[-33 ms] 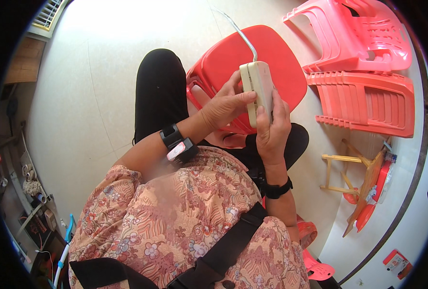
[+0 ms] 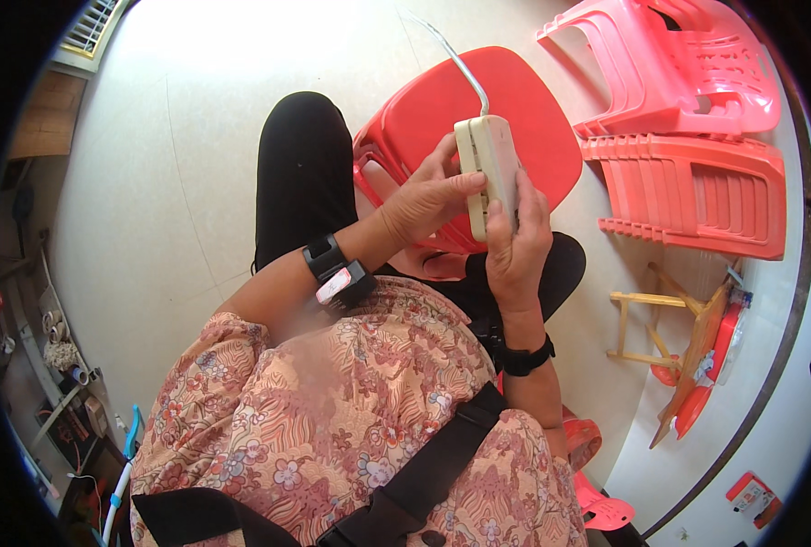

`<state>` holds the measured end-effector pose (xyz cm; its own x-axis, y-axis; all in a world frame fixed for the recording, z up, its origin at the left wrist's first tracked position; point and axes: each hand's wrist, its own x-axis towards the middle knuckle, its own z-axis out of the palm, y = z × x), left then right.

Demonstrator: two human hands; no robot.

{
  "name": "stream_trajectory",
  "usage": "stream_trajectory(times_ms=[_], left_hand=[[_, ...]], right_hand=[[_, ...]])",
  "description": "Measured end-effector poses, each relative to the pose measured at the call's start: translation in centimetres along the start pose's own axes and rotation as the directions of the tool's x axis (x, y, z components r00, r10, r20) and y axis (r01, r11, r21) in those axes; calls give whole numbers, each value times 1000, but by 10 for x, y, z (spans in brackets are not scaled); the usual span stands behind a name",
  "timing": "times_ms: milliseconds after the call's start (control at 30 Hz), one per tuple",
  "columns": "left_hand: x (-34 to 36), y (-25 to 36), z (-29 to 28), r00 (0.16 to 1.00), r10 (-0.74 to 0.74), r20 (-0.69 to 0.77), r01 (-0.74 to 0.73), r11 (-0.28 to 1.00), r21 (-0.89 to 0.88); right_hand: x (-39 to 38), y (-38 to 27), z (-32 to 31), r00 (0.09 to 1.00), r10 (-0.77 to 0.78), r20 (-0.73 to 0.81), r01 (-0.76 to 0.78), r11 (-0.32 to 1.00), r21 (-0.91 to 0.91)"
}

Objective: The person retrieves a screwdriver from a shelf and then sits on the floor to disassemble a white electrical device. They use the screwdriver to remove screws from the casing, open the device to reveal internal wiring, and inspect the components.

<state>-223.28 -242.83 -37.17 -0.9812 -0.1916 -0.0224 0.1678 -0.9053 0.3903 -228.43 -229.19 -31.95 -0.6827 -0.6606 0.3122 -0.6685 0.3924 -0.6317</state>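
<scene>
Between my two hands is a cream plastic power strip (image 2: 498,150), held on edge with a seam and small slots along its side. A pale grey cable (image 2: 468,75) leaves its far end and curves away to the upper left. My left hand (image 2: 431,196) is closed on the strip's left side, thumb on the slotted edge and fingers behind. Around the near right part my right hand (image 2: 520,246) is closed, its thumb near the lower edge. Below the strip stands a red plastic stool (image 2: 537,109). The strip's right face is partly covered by my fingers.
Stacked pink-red plastic chairs (image 2: 697,191) stand at the right, another pink chair (image 2: 670,73) beyond them. A small wooden stool (image 2: 647,301) leans near the right wall. Tools and cords (image 2: 59,351) crowd the left edge, by a blue-and-white pole (image 2: 123,469).
</scene>
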Motion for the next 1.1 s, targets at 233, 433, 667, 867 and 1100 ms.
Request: stream_trajectory(times_ms=[233, 433, 667, 867, 1100], left_hand=[[-1, -1, 2, 999, -11, -41, 12, 1000, 26], [0, -2, 2, 999, 6, -50, -6, 1000, 9], [0, -2, -4, 999, -41, -27, 39, 996, -76], [1, -3, -5, 999, -45, -7, 44, 996, -79], [0, -1, -6, 998, -53, -22, 52, 997, -52]], right_hand=[[-2, 0, 2, 999, -27, -37, 25, 998, -62], [0, 1, 2, 999, -29, -41, 26, 998, -62], [0, 0, 3, 999, -10, -32, 7, 997, -74], [0, -2, 5, 999, -26, -44, 20, 989, -144], [2, -7, 3, 999, 24, 44, -16, 986, -168]])
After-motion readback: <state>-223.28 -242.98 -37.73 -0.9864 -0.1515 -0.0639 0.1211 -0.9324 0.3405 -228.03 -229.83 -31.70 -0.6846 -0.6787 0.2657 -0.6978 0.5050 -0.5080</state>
